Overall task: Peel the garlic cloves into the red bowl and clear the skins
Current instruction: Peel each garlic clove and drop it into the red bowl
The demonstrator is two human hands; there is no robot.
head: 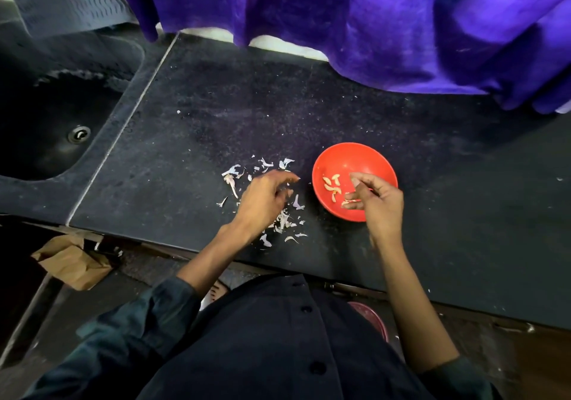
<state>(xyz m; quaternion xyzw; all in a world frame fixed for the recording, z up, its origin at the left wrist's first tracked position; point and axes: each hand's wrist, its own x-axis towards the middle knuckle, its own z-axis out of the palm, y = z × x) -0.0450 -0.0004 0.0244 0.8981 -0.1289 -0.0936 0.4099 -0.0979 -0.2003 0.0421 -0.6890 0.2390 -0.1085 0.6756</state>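
Right hand [375, 202] over near rim of bowl [340, 155], fingers loosely curled; can't tell if it grips clove. Left hand [265, 195] half open, fingers spread above skins [285, 219], nothing visibly held. Peeled cloves [332, 185] lie in bowl; skins scattered on counter [185, 140] left of it, a few close to front edge. My worries: sweeping left hand flicks skins off edge or toward bowl; right wrist leaning on rim tips bowl, spills cloves.
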